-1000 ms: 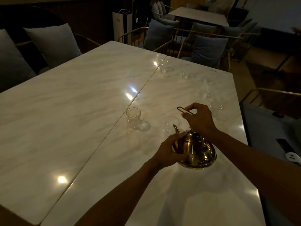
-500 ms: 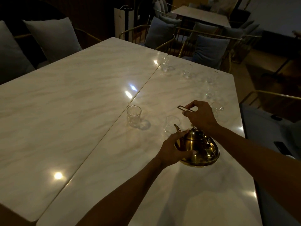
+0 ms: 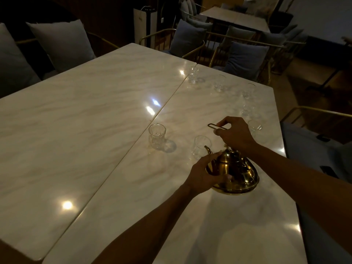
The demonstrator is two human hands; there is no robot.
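- On the near right of the marble table [image 3: 95, 115], a brass teapot [image 3: 236, 174] is tilted, spout pointing far-left; whether its base touches the surface cannot be told.
- At the spout side, the left hand [image 3: 205, 172] curls its fingers round the pot's body.
- Above the lid, the right hand [image 3: 235, 133] pinches the thin wire handle [image 3: 215, 126], whose lower ends are hidden behind it.
- Just beyond the spout stands a plain glass [image 3: 200, 147]; a cut glass [image 3: 157, 136] stands farther left.
- Behind the right hand, another glass [image 3: 255, 126] is partly hidden.
- By the far wall, a white stand [image 3: 142, 21] bears markings too dim to read.
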